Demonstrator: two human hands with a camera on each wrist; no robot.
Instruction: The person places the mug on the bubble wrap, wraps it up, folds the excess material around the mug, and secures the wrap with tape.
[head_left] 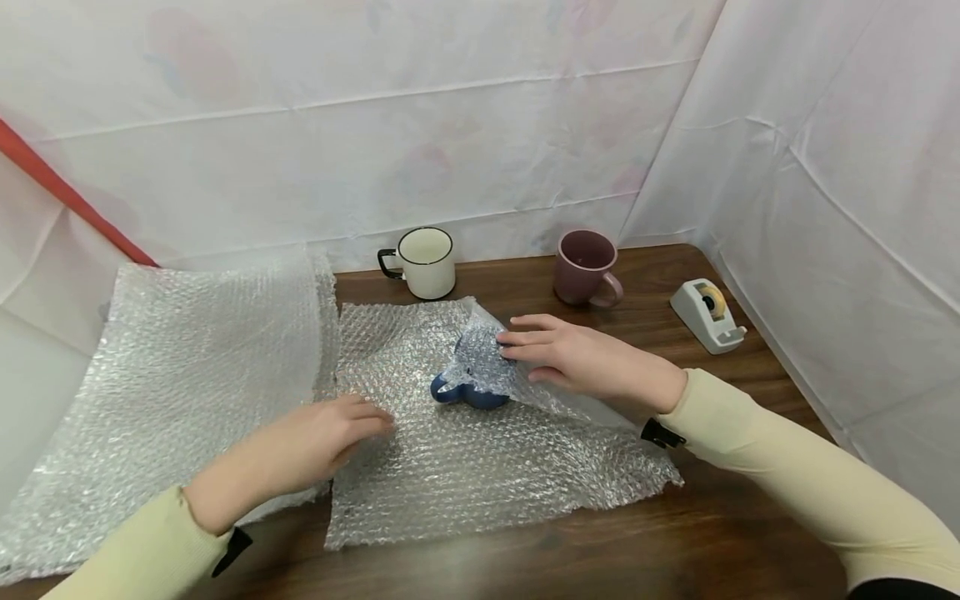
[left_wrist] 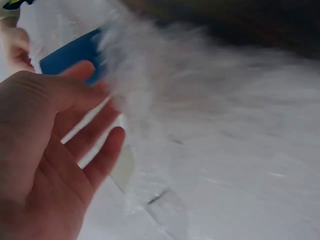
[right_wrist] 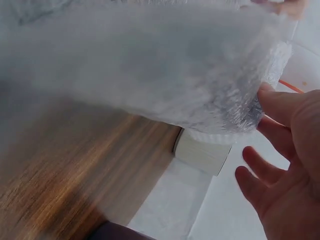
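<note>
A blue mug point(head_left: 483, 397) lies on a sheet of bubble wrap point(head_left: 450, 475), with a loop like its handle showing at the left. A folded flap of the wrap covers much of it. My right hand point(head_left: 577, 354) is over the mug and holds the flap. In the right wrist view its thumb and forefinger pinch the wrap point(right_wrist: 220, 107), while the other fingers stand off it. Left of the mug, my left hand point(head_left: 330, 442) hovers over the sheet, fingers relaxed and holding nothing. The left wrist view shows the mug point(left_wrist: 72, 55) beyond those fingers; the wrap there is blurred.
A white enamel mug with a black rim point(head_left: 429, 271) and a mauve mug point(head_left: 573, 279) stand at the back. To the right is a tape dispenser point(head_left: 701, 317). Another bubble wrap sheet point(head_left: 195, 367) covers the left side. White curtains hang behind the wooden table point(head_left: 720, 517).
</note>
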